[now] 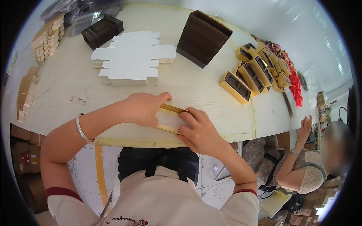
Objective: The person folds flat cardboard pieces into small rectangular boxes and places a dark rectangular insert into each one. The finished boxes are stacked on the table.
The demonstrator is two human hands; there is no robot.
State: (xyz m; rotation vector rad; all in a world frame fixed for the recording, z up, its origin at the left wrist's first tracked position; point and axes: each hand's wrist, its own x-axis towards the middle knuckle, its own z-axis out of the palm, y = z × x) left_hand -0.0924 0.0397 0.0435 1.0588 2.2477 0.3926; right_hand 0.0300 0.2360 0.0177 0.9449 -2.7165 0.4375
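Note:
Close to the table's front edge I have a small gold-edged box, open at the top and pale inside. My left hand is closed on its left end, thumb and fingers along the walls. On the right end my right hand grips it, with fingers bent over the rim and partly inside. Beyond my hands lies a stack of flat white carton blanks. Off to the right sit several gold boxes with dark inserts, some leaning on each other.
Behind the blanks stands a stack of dark brown trays, with another dark stack lying at far left. Folded cardboard pieces line the left side. Red material lies far right. A co-worker sits at the right edge.

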